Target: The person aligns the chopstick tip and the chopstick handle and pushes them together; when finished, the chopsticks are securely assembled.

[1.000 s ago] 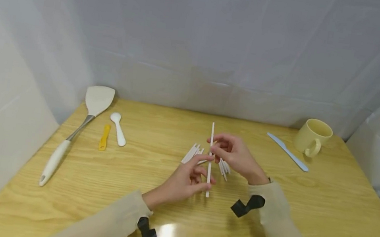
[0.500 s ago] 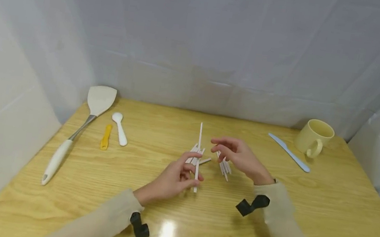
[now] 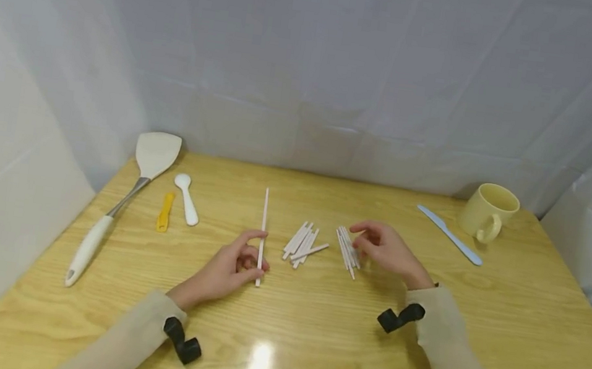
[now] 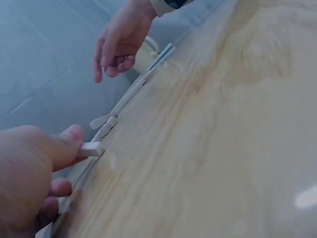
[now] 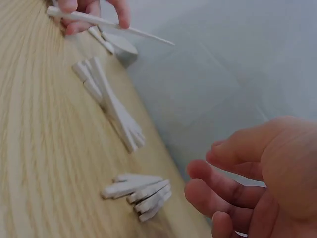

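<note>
A long white stick [image 3: 263,233] is pinched between the thumb and fingers of the left hand [image 3: 225,270], and against the frames of a second and half a second ago it has been carried from the middle of the light wooden table [image 3: 308,348] out to the left, so that it now stands apart from the two small heaps of short white sticks. The right hand [image 3: 385,250], which had met the left over the stick, has been drawn back to the right; it grips nothing, its fingers loosely curled, and it is held just beside the right-hand heap of short white sticks [image 3: 348,250]. The middle heap of short white sticks [image 3: 304,243] lies untouched between the two hands. From this it is judged that the long stick has been handed over to the left hand alone and is being set aside, while the right hand is freed for the heap next to it. Whether the lower end of the long stick rests on the table cannot be made out, since the left hand covers it in part. In the left wrist view only the blunt end of the stick [image 4: 92,148] is shown under the thumb. Whether the right fingertips touch the nearby heap cannot be told.
</note>
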Motion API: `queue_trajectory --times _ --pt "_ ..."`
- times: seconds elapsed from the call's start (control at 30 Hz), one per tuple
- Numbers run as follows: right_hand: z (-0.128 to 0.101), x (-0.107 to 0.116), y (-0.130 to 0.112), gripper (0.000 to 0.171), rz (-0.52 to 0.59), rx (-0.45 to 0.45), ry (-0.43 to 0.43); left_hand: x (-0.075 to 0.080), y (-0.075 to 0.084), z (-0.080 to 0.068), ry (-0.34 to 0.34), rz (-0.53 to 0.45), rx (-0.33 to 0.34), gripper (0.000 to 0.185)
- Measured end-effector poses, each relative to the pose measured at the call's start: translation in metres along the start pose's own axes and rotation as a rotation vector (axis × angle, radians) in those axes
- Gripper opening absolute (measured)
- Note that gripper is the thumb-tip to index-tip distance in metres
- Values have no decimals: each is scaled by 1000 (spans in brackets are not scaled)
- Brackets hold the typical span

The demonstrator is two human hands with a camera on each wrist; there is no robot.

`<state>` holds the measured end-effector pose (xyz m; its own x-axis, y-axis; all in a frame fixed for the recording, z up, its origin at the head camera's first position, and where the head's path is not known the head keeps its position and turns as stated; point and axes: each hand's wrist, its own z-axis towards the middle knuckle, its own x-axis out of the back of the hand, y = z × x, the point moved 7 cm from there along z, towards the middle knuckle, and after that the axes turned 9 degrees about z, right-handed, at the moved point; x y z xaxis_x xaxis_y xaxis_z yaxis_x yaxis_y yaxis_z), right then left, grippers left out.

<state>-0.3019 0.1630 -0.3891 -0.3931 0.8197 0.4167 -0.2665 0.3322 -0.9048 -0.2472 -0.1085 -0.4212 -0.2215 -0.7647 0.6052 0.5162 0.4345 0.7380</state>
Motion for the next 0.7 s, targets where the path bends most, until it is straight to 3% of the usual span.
queue_trajectory --times 0.13,0.37,0.53,0.7 --pt "-2 1 9 27 -48 -25 3 9 -7 -2 22 78 31 68" --pt "-2 5 20 25 -111 -62 37 25 -15 -1 97 306 36 66" --pt "-1 4 26 24 -127 -42 32 27 -15 -2 79 464 39 62" --pt "0 3 32 24 -129 -48 27 31 -15 -3 43 528 45 57"
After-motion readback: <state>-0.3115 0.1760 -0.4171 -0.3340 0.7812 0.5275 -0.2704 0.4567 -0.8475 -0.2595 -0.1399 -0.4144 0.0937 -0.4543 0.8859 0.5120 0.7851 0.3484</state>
